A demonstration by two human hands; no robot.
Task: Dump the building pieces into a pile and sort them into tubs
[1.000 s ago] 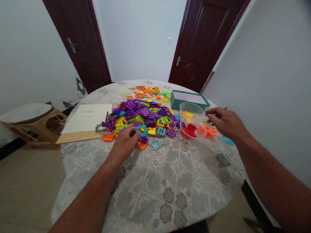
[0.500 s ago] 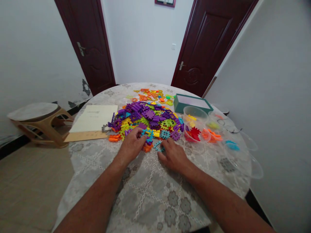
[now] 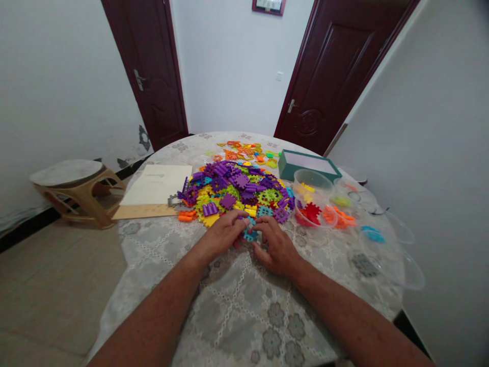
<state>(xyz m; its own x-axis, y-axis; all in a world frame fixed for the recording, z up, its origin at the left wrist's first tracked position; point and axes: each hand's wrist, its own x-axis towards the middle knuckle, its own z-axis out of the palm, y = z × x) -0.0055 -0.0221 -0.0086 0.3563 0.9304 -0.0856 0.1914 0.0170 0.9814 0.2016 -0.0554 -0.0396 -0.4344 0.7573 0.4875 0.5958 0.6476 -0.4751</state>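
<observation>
Between my two hands, at the near edge of the pile, are light-blue plastic interlocking building pieces (image 3: 250, 233). My left hand (image 3: 227, 232) closes on them from the left, thumb and fingers pinched. From the right, the curled fingers of my right hand (image 3: 275, 244) grip the same blue pieces. My fingers partly cover them, so how they join is hard to see. Just beyond lies a big heap of notched building pieces (image 3: 241, 181), mostly purple, with green, yellow and blue ones. A yellow piece (image 3: 251, 210) and a blue square (image 3: 264, 211) lie close to my fingertips.
Right of the heap stand clear plastic tubs (image 3: 314, 179) with sorted pieces, and a green open box (image 3: 308, 164). A pale board (image 3: 158, 184) lies at the left. Loose orange pieces (image 3: 237, 153) spread behind. A stool (image 3: 76, 191) stands left of the table.
My left hand has moved right, away from the heap's front, and my hands have come together. The blue pieces, apart before, are now close together between my fingers. The view has shifted slightly.
</observation>
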